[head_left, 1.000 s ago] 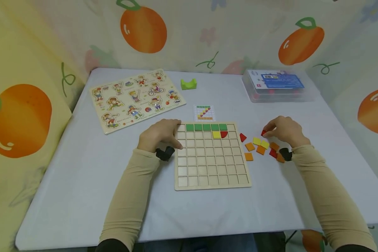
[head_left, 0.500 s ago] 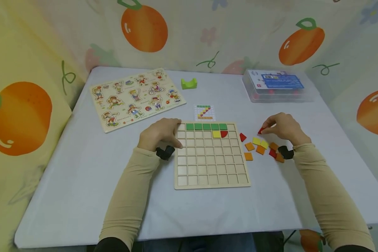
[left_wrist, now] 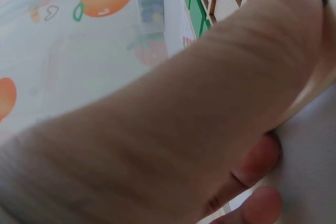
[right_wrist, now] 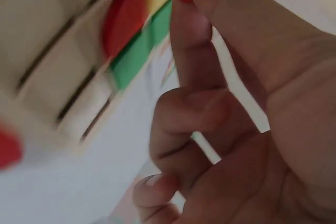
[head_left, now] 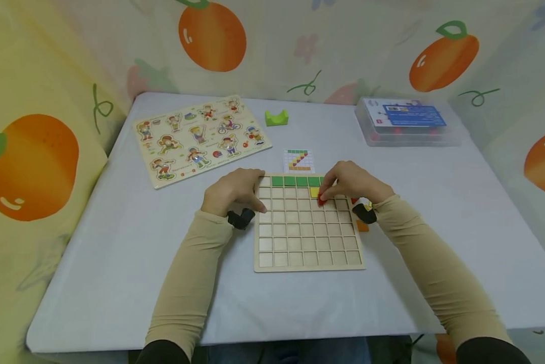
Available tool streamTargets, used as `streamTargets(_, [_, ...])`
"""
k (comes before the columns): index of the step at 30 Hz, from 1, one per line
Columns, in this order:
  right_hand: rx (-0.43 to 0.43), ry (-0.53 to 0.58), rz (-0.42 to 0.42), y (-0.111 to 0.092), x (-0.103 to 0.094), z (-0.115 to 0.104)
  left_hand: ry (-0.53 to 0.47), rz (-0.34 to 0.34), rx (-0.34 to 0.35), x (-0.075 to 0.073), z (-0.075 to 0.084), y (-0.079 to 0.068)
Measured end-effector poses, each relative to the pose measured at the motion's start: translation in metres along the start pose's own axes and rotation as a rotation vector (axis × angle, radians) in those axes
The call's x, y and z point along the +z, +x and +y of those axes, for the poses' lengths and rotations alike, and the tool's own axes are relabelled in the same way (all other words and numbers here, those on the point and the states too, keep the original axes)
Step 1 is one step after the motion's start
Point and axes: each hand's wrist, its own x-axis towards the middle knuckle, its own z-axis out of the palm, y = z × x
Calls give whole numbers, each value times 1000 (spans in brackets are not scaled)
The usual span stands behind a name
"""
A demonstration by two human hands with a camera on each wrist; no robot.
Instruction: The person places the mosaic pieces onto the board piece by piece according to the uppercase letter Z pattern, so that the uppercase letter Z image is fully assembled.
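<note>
A wooden grid board (head_left: 302, 230) lies on the table, with green square tiles (head_left: 289, 181) in its far row. Below them sit a yellow tile (head_left: 314, 192) and a red rounded tile (right_wrist: 125, 17), the latter covered by fingers in the head view. At the board's upper left corner, my left hand (head_left: 233, 192) grips the edge, thumb along the side. Between thumb and forefinger, my right hand (head_left: 351, 181) pinches a small red tile (head_left: 320, 200) over the upper right squares, close to the yellow one. Only a sliver of this red piece shows in the right wrist view.
Loose tiles, an orange one (head_left: 362, 226) among them, lie right of the board, partly hidden by the right wrist. Beyond the board is a pattern card (head_left: 298, 161). Farther back are a picture puzzle (head_left: 204, 139), a green block (head_left: 277, 118) and a plastic box (head_left: 406, 124).
My right hand has carried the red tile left from the loose tiles to above the board. My left hand keeps its place at the board's edge. The head view has shifted slightly.
</note>
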Motion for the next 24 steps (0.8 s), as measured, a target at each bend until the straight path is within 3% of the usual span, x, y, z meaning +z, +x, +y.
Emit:
streamTargets(5, [34,-39,-36,8,7,-13,6,-3,0,-2,3,0])
streamTargets(14, [136,-90,4,8,15,-20,21,3,-7,-1,2,0])
streamTargets(21, [22,-100,75,2,17,-17,-1,9,-14,0,0,-1])
streamTargets(24, [11,-88,122,-9,11,-6,-11,-2,-15,1,0,-1])
